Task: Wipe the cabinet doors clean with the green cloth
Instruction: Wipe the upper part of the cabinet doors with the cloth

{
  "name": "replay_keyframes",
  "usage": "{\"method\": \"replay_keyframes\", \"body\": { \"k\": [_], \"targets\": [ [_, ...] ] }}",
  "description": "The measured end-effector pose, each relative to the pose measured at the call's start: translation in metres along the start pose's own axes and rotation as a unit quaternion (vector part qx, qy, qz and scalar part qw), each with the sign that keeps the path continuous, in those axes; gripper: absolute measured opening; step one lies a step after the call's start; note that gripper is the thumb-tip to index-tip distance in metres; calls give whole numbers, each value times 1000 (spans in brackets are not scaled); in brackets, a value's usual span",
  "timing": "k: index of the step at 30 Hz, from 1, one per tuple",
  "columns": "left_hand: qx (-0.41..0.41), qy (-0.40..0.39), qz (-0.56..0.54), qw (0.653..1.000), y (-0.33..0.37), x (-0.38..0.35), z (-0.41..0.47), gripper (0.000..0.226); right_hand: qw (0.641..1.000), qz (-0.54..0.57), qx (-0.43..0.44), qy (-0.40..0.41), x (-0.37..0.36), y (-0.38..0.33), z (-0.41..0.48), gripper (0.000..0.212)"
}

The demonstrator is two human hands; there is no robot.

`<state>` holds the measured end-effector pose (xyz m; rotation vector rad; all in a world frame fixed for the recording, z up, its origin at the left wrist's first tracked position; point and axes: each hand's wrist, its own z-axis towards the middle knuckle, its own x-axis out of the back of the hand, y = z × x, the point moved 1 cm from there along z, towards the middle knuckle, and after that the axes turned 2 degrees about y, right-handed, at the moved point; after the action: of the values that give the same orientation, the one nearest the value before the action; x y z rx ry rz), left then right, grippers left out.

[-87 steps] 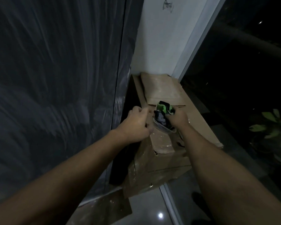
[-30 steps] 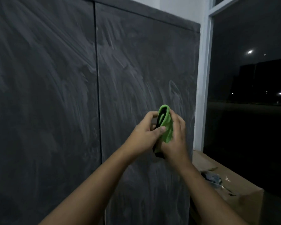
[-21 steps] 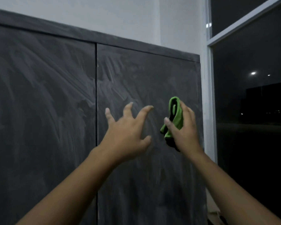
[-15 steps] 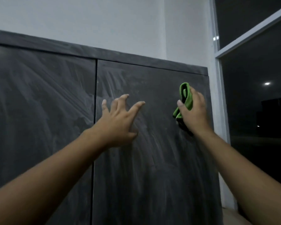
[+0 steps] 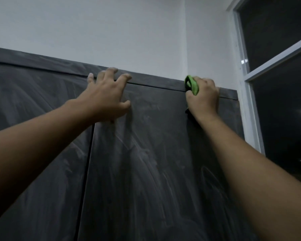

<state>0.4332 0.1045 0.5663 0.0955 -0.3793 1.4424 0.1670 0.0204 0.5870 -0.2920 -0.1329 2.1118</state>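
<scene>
Green cloth: bunched, gripped in right hand, pressed against top edge of right cabinet door, toward its right corner. Left hand: fingers spread, holding nothing, braced on top edge above seam between doors. Left cabinet door: pale smears throughout, as on right. Progress, judged: wiping barely begun at top; both faces left to do.

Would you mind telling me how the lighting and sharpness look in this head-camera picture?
Head view: dim and grainy; the left hand is blurred at its fingertips; the green cloth in the right hand reads vivid; the cabinet door shows pale streaks; bright lights dot the dark window.
</scene>
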Motion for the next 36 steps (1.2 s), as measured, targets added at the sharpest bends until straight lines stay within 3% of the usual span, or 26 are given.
{"method": "replay_keyframes", "body": {
  "k": [5,10,11,13,15,18,23,26,31,33,36],
  "targets": [
    [4,6,10,1000,-12,-6,12,67,987,68,140,-35,-12,-23,-13,50],
    [-11,12,28,999,-17,-7,23,59,948,92,250,-174,6,-21,-35,57],
    [-11,14,27,999,-19,-6,24,58,945,101,260,-172,10,-16,-36,59],
    [-17,12,31,999,-22,-6,24,58,959,137,226,-98,16,-5,-28,60],
    [-25,3,38,999,-24,-7,21,61,982,150,112,-4,21,3,-17,57],
    [-27,3,43,999,-28,-9,19,62,997,78,0,10,10,1,-9,51],
    [-16,3,44,999,-35,-4,14,65,998,47,28,-38,-15,-52,-21,60],
    [-16,10,45,999,-38,0,8,67,988,50,125,-81,-26,-80,-35,61],
    [-26,3,44,999,-48,8,-4,71,939,90,280,-181,-27,-93,-50,57],
    [-29,-1,45,999,-55,13,-9,71,956,118,238,-126,-26,-89,-43,56],
    [-33,-10,45,998,-66,20,-15,70,989,137,55,-17,-32,-90,-35,55]
  ]
}}
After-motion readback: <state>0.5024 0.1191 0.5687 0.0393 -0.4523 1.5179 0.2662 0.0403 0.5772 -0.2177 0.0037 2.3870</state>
